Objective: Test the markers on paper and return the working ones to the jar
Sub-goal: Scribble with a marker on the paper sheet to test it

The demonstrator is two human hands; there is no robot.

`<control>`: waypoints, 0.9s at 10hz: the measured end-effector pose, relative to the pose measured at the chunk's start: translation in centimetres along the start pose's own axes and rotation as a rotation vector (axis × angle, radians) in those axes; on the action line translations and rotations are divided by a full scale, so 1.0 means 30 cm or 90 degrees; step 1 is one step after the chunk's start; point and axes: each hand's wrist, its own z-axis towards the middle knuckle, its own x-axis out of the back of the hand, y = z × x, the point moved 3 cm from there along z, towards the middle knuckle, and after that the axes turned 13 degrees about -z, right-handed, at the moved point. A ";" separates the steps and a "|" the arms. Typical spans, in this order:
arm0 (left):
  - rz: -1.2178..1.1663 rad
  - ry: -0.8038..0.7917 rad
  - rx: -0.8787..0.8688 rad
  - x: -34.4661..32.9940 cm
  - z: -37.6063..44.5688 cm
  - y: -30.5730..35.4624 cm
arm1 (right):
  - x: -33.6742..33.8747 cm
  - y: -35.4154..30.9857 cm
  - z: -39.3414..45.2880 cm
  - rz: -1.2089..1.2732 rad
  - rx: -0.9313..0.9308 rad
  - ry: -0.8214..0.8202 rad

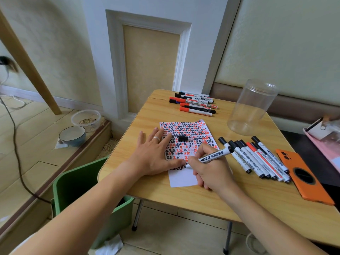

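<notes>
The paper (185, 144) lies mid-table (184, 196), a cap (182, 138) on it. The left hand (156, 153) rests on its left edge; the right hand (209, 170) holds a marker (214, 156) at its near right. Far behind lies one marker group (195, 103), right another (257, 159); the jar (252, 107) stands far right, a phone (303, 177) nearer right.

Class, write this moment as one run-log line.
left hand: flat on paper | right hand: writing with marker | cap: on paper | jar: empty

Clear glossy plastic jar (252, 107) on wood-grain table (184, 192).

Left hand (154, 153) flat; right hand (209, 168) curled, pinching.
</notes>
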 end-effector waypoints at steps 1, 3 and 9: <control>-0.002 -0.001 0.001 -0.001 0.001 -0.001 | -0.001 0.005 0.002 -0.002 -0.005 0.000; -0.002 -0.002 0.001 -0.001 0.000 -0.002 | -0.002 0.017 0.007 0.023 -0.012 0.004; 0.000 -0.004 0.002 0.000 0.002 0.000 | -0.003 0.008 0.003 0.016 0.005 -0.013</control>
